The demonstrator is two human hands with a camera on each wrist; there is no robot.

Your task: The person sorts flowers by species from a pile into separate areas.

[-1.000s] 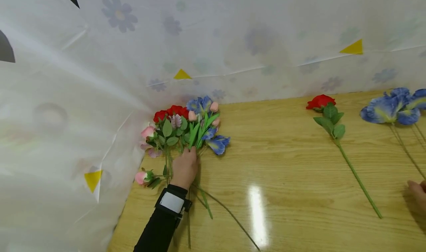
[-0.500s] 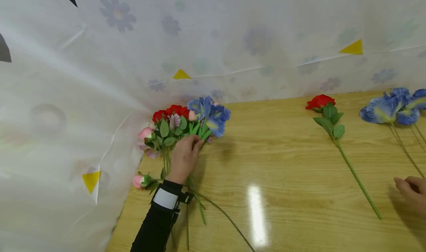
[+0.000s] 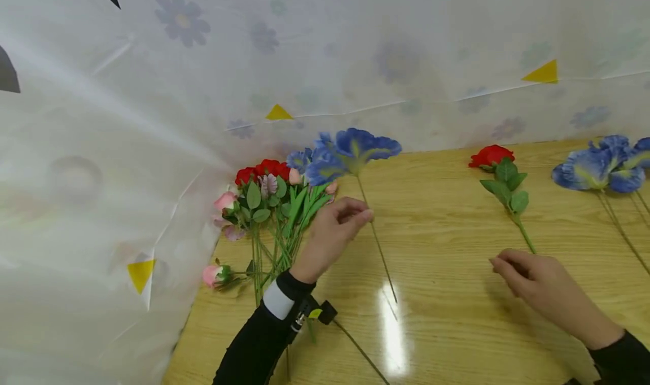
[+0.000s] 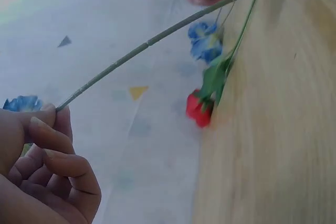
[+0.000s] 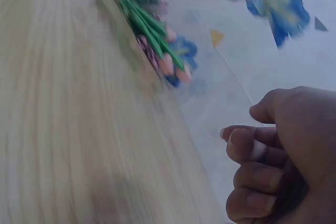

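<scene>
My left hand [image 3: 332,235] pinches the thin stem of an artificial blue iris [image 3: 350,154] between thumb and fingertips. The bloom is raised beside the bunch, and the stem [image 4: 147,45] slants across the left wrist view. My right hand [image 3: 545,292] hovers over the table with fingers loosely curled and nothing in them, overlapping the lower stem of a red rose [image 3: 491,156] in the head view. Under and left of my left hand lies a bunch of flowers [image 3: 256,197]: red and pink roses, pink tulips [image 5: 167,64] and another blue iris.
More blue irises [image 3: 589,167] lie at the far right of the wooden table [image 3: 431,215]. A single pink rose [image 3: 215,275] sticks out left of the bunch. White patterned sheeting [image 3: 406,46] rises behind the table and along its left side.
My left hand has lifted a blue iris from the bunch and carried it to the right. My right hand has come in from the right edge toward the middle.
</scene>
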